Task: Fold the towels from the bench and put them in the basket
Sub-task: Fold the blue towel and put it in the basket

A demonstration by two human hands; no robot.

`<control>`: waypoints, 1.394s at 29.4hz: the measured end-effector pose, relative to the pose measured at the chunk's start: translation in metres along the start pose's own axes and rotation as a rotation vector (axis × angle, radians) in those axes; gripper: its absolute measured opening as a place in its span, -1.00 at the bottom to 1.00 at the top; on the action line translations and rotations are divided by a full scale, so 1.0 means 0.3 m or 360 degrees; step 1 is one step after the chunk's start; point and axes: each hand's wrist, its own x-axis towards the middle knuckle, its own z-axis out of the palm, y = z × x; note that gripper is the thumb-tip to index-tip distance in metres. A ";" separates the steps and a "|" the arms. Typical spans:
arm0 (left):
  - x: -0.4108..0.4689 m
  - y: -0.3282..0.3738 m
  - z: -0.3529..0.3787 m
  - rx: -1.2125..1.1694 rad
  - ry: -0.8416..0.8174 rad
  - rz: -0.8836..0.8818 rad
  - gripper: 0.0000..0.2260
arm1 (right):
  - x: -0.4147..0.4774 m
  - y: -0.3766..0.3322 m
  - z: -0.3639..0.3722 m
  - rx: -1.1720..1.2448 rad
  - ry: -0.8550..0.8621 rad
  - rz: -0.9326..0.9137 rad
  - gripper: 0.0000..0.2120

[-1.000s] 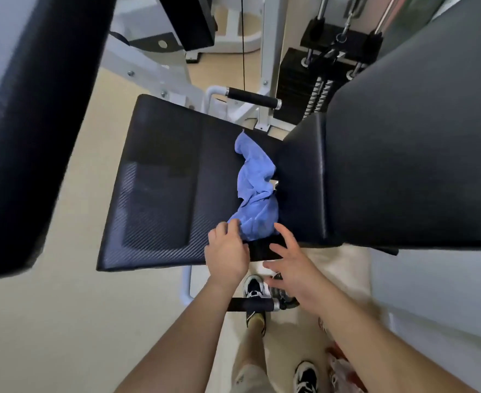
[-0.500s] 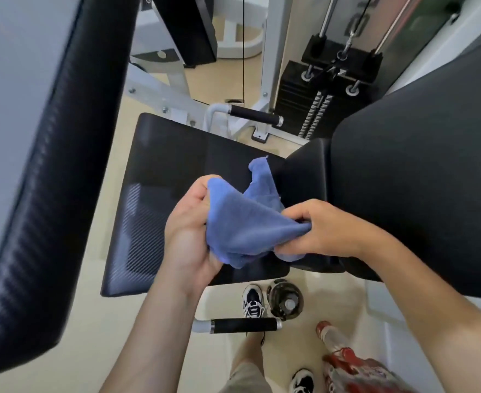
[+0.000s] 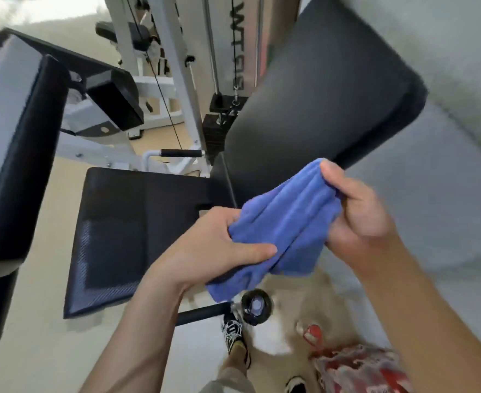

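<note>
Both hands are gripping a blue towel in mid-air, just off the bench.

Left hand (image 3: 214, 251) is clamping the towel (image 3: 287, 219) near its lower end, thumb lying flat across the cloth. Right hand (image 3: 361, 222) is pinching the upper end, thumb on top and fingers curled under. The towel is hanging above the floor beside the front corner of the bench (image 3: 126, 222), touching neither. Its long axis is running diagonally, with the loose tail pointing down-left toward a bottle (image 3: 255, 306) on the floor and the top pointing up-right at the backrest. Creases are running lengthwise and the cloth is looking bunched, not flat. Likely risks: folding it bunched is going to give a lumpy, crooked fold, and the free tail may be dragging on the floor if the left thumb eases. No basket is showing clearly; the red-and-white thing (image 3: 358, 367) is too blurred to tell. A weight machine (image 3: 219, 131) is standing beyond.
</note>
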 end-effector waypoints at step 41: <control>-0.766 0.472 1.598 0.0625 -0.1940 0.1112 -0.82 | -2.915 0.246 -0.162 -0.1295 0.3467 -0.0397 -0.85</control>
